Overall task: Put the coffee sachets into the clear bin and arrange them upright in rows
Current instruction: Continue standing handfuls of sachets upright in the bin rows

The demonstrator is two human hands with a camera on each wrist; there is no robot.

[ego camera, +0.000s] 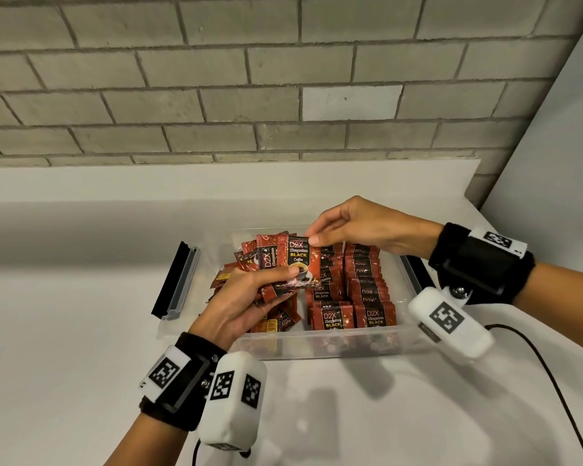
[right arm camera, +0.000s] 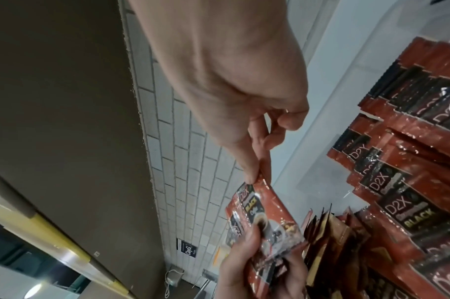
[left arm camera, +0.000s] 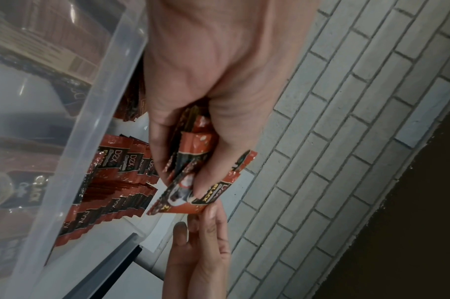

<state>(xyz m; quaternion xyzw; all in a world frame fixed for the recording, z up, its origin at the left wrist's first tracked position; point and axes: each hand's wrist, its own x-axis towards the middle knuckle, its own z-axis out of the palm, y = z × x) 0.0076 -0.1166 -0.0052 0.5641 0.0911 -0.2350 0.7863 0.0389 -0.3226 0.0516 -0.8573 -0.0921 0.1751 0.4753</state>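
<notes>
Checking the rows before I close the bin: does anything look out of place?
Yes. The sachets on the left side of the clear bin lie in a loose pile, tilted every way, while the two right-hand rows stand upright.

1. Coffee sachets [ego camera: 347, 290] are coloured red with black panels, printed with white "D2X" and yellow "BLACK" lettering.
2. On the front sachet [ego camera: 302, 264], a white cup of dark coffee is pictured.
3. Yellow patches are seen on the loose sachets [ego camera: 266, 322] at the left.
4. The bin [ego camera: 320, 344] is made of clear, colourless plastic.
5. A black and grey strip [ego camera: 175, 280] is seen beside it.
6. The table [ego camera: 81, 314] is coloured white.
7. The wall [ego camera: 249, 79] is patterned in grey brick.
8. Black wristbands [ego camera: 179, 398] with white, black-patterned square markers are worn.
</notes>
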